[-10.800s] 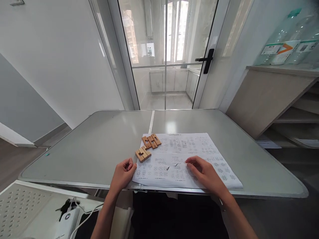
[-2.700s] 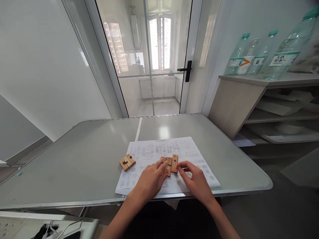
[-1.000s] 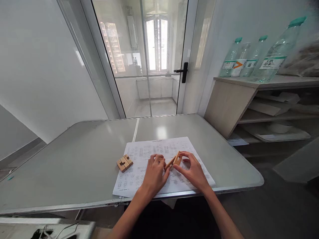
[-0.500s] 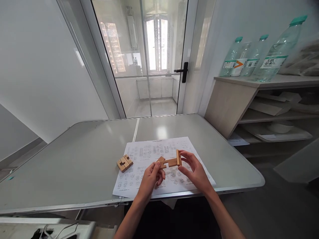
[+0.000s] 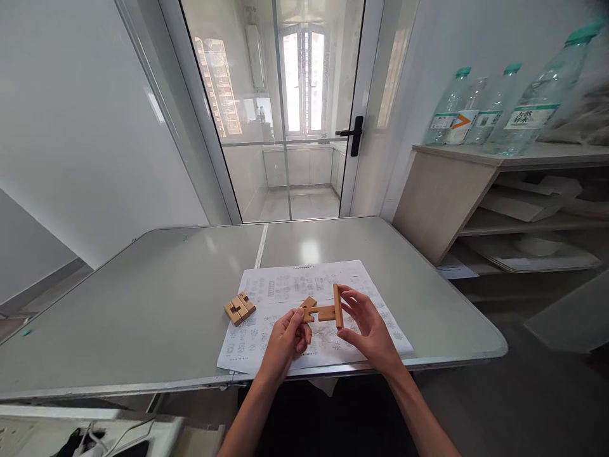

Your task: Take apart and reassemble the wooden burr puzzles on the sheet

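Observation:
My left hand (image 5: 288, 336) pinches the left end of a notched wooden puzzle piece (image 5: 326, 313) between thumb and fingers. Its right end meets a second wooden puzzle piece (image 5: 337, 308), which stands crosswise to it, so the two make a T shape. Thumb and fingertips of my right hand (image 5: 371, 331) grip that crosswise piece from the right. Behind my left fingers, another wooden piece (image 5: 310, 302) is partly visible. To the left, several wooden puzzle pieces (image 5: 240, 308) lie side by side at the edge of a printed sheet (image 5: 349, 273).
The sheet, covered in small puzzle drawings, lies on a grey table (image 5: 190, 279). At the right stands a wooden shelf unit (image 5: 447, 190) with plastic bottles (image 5: 530, 117) on top. Beyond the table is a glass door (image 5: 314, 171); a power strip with cables (image 5: 104, 441) sits lower left.
The crosswise piece has turned slightly and shows more of its long side, with my right thumb lower along it. Both hands keep their hold. The camera view has shifted a little.

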Available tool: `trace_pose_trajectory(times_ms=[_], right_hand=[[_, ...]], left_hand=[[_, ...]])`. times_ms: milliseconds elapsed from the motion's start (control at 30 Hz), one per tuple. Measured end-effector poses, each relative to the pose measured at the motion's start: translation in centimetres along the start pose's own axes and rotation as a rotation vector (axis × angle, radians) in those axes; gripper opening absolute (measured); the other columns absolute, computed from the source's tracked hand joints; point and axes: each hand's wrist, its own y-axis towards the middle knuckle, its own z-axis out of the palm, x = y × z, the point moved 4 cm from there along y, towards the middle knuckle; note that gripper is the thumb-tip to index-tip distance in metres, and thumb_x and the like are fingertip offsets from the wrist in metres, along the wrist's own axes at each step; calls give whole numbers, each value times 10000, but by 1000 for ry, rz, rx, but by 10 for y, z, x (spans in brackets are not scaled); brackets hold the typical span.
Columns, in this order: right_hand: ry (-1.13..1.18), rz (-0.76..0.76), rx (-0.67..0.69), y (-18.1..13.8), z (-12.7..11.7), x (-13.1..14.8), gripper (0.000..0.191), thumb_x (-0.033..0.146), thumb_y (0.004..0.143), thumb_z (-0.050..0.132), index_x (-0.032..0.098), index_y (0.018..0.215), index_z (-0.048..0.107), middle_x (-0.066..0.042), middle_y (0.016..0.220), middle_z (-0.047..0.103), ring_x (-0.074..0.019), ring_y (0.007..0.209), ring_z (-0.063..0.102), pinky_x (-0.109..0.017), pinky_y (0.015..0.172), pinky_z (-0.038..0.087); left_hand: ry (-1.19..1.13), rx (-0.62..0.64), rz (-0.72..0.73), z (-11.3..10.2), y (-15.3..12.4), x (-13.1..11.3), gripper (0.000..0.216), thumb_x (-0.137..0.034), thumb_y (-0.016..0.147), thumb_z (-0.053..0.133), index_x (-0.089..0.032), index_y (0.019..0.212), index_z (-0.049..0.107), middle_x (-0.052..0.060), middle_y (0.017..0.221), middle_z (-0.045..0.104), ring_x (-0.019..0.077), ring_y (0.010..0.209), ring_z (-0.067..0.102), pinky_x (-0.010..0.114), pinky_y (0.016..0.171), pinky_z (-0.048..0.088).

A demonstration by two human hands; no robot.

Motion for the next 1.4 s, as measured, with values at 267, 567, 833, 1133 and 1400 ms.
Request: trace_pose_trajectory(times_ms=[267, 567, 833, 1133, 1400], right_hand=[[-4, 6, 47, 1, 2, 1, 624, 369, 812, 876, 364, 1351, 562, -63, 1567, 491, -325, 1460, 464, -564, 1206, 410], [-19, 0, 52, 0, 0, -2, 667, 357, 782, 900, 368, 1353, 558, -72, 1572, 475, -334, 1407, 514, -540, 1129, 489], [-57, 13, 40, -2, -1, -2, 643, 339, 785, 892, 374, 1351, 591, -68, 1573, 471, -332, 1354, 552, -494, 1042, 550], [-75, 41, 46, -3, 1, 6, 642, 314, 789, 881, 378, 1364, 600, -68, 1582, 463, -337, 1303, 594, -474, 974, 577], [-124, 60, 23, -9, 1, 4, 666, 336, 790, 876, 370, 1388, 585, -84, 1603, 444, -327, 1209, 650, -481, 918, 600]], left_hand=[[-44, -27, -29, -3, -1, -2, 423, -572, 881, 710, -170, 879, 580, -51, 542, 563, 38, 420, 296, 193, 435, 185], [-38, -30, -15, -3, 1, -1, 441, -591, 852, 719, -175, 868, 574, -58, 532, 555, 40, 410, 301, 192, 427, 179], [1, -22, 6, -3, 3, 2, 453, -611, 863, 698, -186, 863, 542, -68, 517, 544, 42, 394, 299, 192, 418, 184], [6, -27, 12, -4, 2, 4, 447, -610, 879, 686, -183, 886, 552, -70, 537, 542, 43, 404, 308, 189, 424, 199], [13, -53, 7, -3, 1, 4, 466, -630, 854, 697, -195, 882, 533, -80, 518, 523, 51, 406, 346, 184, 428, 223]])
